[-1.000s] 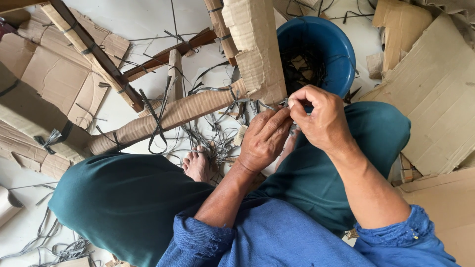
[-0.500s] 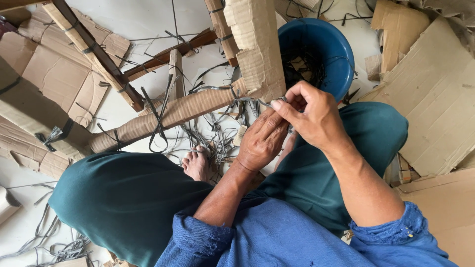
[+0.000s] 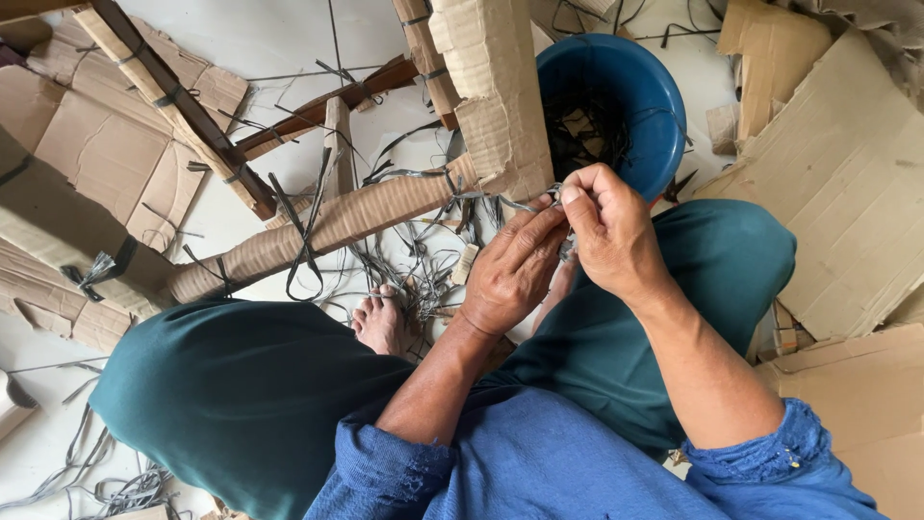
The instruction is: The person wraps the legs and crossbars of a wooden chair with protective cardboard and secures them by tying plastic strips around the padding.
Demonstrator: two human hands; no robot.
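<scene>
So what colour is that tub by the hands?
Blue, holding dark strips; the tub shows clearly in the head view.

The right hand [image 3: 616, 236] has slid down closer to the left hand [image 3: 515, 270]

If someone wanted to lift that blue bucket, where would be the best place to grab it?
Probably the near rim of the blue bucket, coming down from above. It stands upright with its mouth open, and I see no handle, so pinching the wall over the rim suits it. The far left side is crowded by the cardboard-wrapped frame, and dark strap scraps fill the inside, so the right side looks freer.
</scene>
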